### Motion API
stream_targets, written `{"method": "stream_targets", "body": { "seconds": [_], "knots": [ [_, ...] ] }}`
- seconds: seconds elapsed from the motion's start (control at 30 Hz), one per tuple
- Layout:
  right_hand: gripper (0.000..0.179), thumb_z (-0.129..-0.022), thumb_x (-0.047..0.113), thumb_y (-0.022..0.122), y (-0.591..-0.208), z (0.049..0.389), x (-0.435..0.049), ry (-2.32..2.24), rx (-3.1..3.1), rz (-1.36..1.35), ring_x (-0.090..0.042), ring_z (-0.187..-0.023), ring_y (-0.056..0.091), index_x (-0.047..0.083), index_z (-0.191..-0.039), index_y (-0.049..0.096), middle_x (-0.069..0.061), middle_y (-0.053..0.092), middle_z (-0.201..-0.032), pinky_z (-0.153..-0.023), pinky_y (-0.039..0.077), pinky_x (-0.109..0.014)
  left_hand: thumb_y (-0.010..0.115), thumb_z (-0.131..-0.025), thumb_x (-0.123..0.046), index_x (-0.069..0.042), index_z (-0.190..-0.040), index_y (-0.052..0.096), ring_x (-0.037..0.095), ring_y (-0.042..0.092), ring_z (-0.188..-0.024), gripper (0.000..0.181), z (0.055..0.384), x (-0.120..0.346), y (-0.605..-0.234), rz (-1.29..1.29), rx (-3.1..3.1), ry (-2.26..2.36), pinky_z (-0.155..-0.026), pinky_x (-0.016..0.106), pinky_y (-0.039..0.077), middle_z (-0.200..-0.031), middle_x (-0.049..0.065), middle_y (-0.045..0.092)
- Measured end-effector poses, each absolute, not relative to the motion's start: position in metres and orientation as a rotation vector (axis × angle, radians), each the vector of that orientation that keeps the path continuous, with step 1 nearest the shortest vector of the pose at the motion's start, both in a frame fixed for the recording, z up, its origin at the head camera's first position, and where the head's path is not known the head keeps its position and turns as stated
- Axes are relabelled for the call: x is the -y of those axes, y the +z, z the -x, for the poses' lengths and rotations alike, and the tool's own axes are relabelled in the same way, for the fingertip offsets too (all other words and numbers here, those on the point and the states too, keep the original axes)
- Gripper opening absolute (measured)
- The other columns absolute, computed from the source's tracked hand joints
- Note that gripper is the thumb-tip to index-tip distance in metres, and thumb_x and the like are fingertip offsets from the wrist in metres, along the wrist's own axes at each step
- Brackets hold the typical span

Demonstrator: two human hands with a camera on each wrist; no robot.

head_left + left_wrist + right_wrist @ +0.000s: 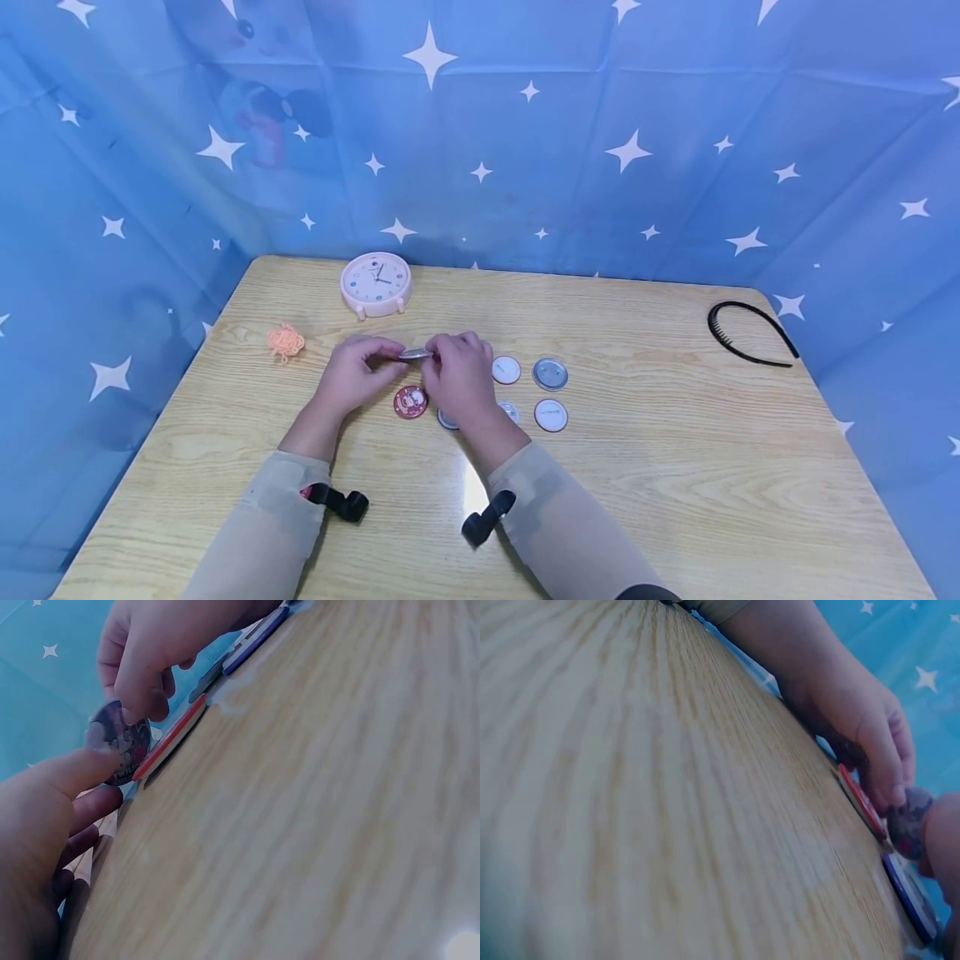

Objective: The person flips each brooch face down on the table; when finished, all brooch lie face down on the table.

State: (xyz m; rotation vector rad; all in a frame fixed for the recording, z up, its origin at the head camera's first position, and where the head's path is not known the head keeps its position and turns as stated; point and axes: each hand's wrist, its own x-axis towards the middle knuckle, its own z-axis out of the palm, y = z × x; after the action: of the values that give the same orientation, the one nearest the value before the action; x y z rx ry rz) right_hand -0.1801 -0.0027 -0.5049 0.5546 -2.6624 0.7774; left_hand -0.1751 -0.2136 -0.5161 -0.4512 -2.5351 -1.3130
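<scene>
Between both hands a round pin badge (415, 354) is held tilted above the table. My left hand (351, 372) pinches its left edge, and my right hand (461, 377) pinches the opposite edge. In the left wrist view the badge (126, 754) shows a dark printed front, partly covered by the left thumb. A red pin badge (411, 402) lies face up just below the hands. Beside and partly under the right hand are two badges, one grey (447, 419) and one pale (511, 410), both partly hidden.
Right of the hands lie a white-backed badge (506, 369), a silver-backed badge (550, 374) and another white-backed badge (551, 415). A pink clock (377, 284) is behind the hands, a peach yarn bundle (286, 341) to the left. A black headband (720, 333) lies far right.
</scene>
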Motion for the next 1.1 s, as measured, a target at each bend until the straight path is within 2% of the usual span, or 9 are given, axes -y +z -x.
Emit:
{"method": "stream_targets", "body": {
  "seconds": [0.13,0.3,0.43,0.63,0.87,1.1],
  "knots": [
    [0.024,-0.092,0.03,0.072,-0.5049,0.1787,0.0017,0.796,2.658,-0.569,-0.023,-0.106,0.06,0.015,-0.11,0.079,0.003,0.079,-0.104,-0.099,0.043,-0.047,0.093,-0.083,-0.01,-0.007,-0.107,0.081,0.027,0.065,-0.103,0.026,0.1752,0.2145,-0.5165,0.486,2.532,-1.314,-0.09,0.042,0.045,-0.105,0.005,0.08],
    [0.04,-0.098,0.05,0.067,-0.5027,0.1774,0.0025,0.776,2.703,-0.572,-0.024,-0.111,0.059,0.016,-0.115,0.08,0.001,0.079,-0.111,-0.099,0.042,-0.047,0.093,-0.084,-0.01,-0.007,-0.112,0.08,0.027,0.065,-0.104,0.031,0.1759,0.2163,-0.5178,0.483,2.561,-1.277,-0.091,0.043,0.045,-0.104,0.004,0.08],
    [0.034,-0.101,0.047,0.068,-0.5013,0.1773,0.0032,0.745,2.732,-0.579,-0.025,-0.112,0.058,0.017,-0.115,0.08,0.002,0.079,-0.109,-0.1,0.042,-0.047,0.095,-0.082,-0.015,-0.007,-0.115,0.078,0.026,0.064,-0.103,0.038,0.1765,0.2168,-0.5177,0.472,2.597,-1.239,-0.09,0.043,0.045,-0.102,0.002,0.079],
    [0.029,-0.098,0.041,0.075,-0.5022,0.1775,0.0025,0.689,2.733,-0.607,-0.024,-0.111,0.06,0.017,-0.113,0.08,0.002,0.079,-0.108,-0.101,0.043,-0.047,0.094,-0.082,-0.017,-0.008,-0.115,0.079,0.026,0.063,-0.101,0.037,0.1762,0.217,-0.5167,0.493,2.624,-1.182,-0.091,0.044,0.043,-0.103,0.002,0.079],
    [0.027,-0.096,0.04,0.075,-0.5034,0.1765,0.0009,0.607,2.745,-0.61,-0.024,-0.108,0.057,0.018,-0.11,0.081,0.001,0.074,-0.105,-0.101,0.043,-0.048,0.092,-0.084,-0.015,-0.007,-0.12,0.078,0.028,0.062,-0.106,0.039,0.1751,0.2168,-0.515,0.466,2.668,-1.183,-0.094,0.045,0.043,-0.107,0.004,0.079],
    [0.026,-0.098,0.039,0.072,-0.5031,0.1715,-0.0031,0.628,2.729,-0.617,-0.025,-0.111,0.056,0.018,-0.111,0.08,-0.001,0.072,-0.109,-0.104,0.04,-0.05,0.085,-0.09,-0.01,-0.006,-0.119,0.077,0.028,0.065,-0.104,0.03,0.1749,0.2156,-0.5166,0.469,2.621,-1.209,-0.094,0.046,0.047,-0.105,0.004,0.078]
  ]
}}
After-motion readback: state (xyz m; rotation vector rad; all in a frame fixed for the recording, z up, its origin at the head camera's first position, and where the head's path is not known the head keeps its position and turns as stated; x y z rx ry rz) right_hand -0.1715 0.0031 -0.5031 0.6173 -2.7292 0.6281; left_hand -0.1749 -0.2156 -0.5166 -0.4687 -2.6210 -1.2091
